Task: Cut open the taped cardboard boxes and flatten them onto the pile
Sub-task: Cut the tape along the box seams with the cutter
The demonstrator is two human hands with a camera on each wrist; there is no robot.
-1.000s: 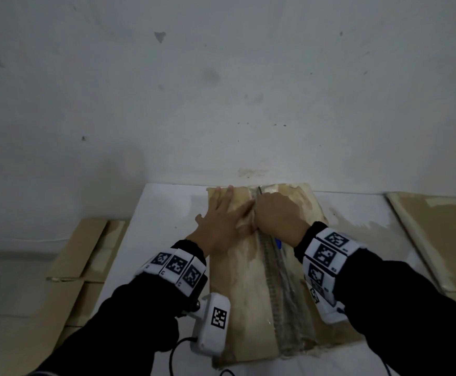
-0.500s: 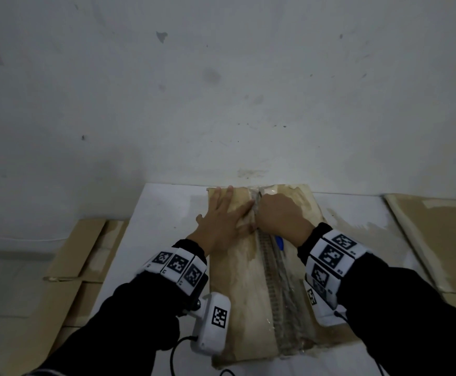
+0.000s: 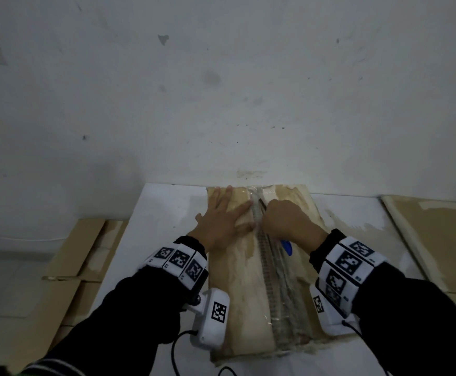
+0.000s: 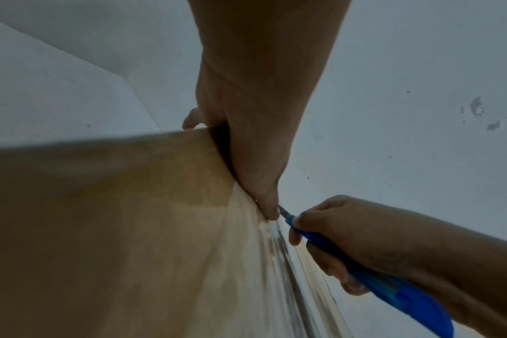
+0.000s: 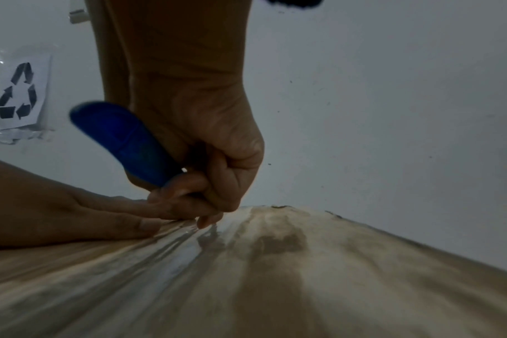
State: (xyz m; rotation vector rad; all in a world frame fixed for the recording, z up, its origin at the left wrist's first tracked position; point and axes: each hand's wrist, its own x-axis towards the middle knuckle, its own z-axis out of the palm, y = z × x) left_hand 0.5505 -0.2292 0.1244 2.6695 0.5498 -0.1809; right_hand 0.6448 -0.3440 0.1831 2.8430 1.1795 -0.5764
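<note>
cardboard box (image 3: 237, 280) lies lengthwise on a white table (image 3: 167, 213), far end up against the wall (image 3: 221, 90), with a clear tape seam (image 3: 268, 272) running down its middle. left hand (image 3: 222, 222) lies flat on the box top just left of the seam, fingers straight and spread, holding nothing, index tip touching the tape edge. right hand (image 3: 286, 222) is fisted around a blue box cutter (image 4: 371, 272), fingers curled on the handle, blue butt end sticking out behind the palm. blade (image 4: 283, 211) is out and sits at the seam right next to the left index fingertip, near the far end of the box. flattened cardboard (image 3: 72, 267) lies on the floor left of the table, more flat cardboard (image 3: 438, 240) to the right. a recycling sign (image 5: 16, 91) is taped on the wall in the right wrist view.
</note>
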